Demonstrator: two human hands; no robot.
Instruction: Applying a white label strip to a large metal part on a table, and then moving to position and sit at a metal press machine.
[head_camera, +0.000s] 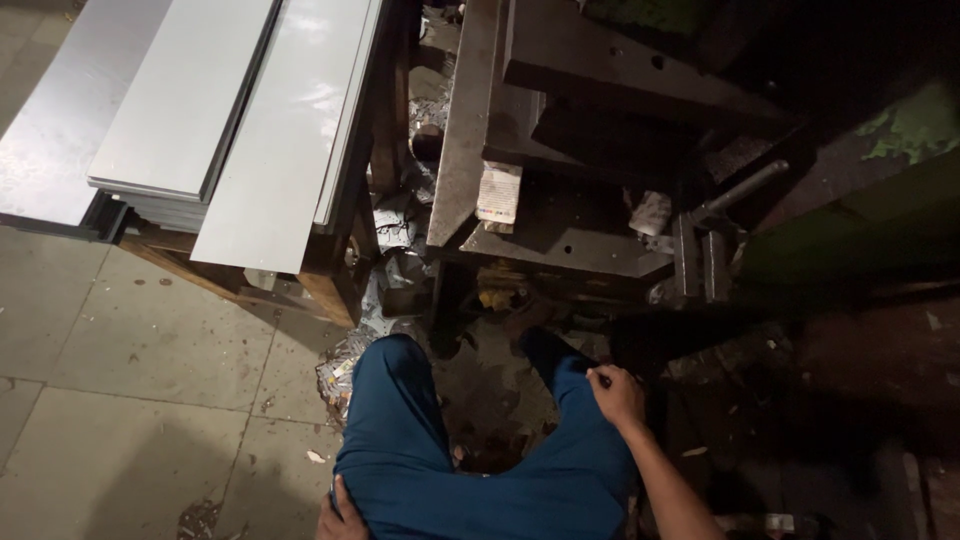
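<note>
While the person sits low before a dark metal machine (590, 130), the right hand (617, 393) rests on the right knee of the blue trousers (470, 470), fingers curled together and pinching the cloth there, holding nothing else. Down at the bottom edge, the left hand (340, 518) lies against the left thigh of the same trousers, only partly in view, fingers spread flat on the fabric and empty as far as can be seen. Between the knees, the floor (130, 400) is dark and littered with small scraps. Just ahead of the left knee lies a heap of printed paper scraps (385, 290), spilling down beside the machine's base. On the machine's flat steel plate (560, 240) sits a small printed carton (499, 192), upright against the slanted plate. To the right of it, a steel lever (745, 187) sticks out at an angle above a block. Off to the left, well apart from both hands, long grey metal sheets (250, 110) lie stacked on a wooden stand (330, 270), with pale floor tiles below them.
</note>
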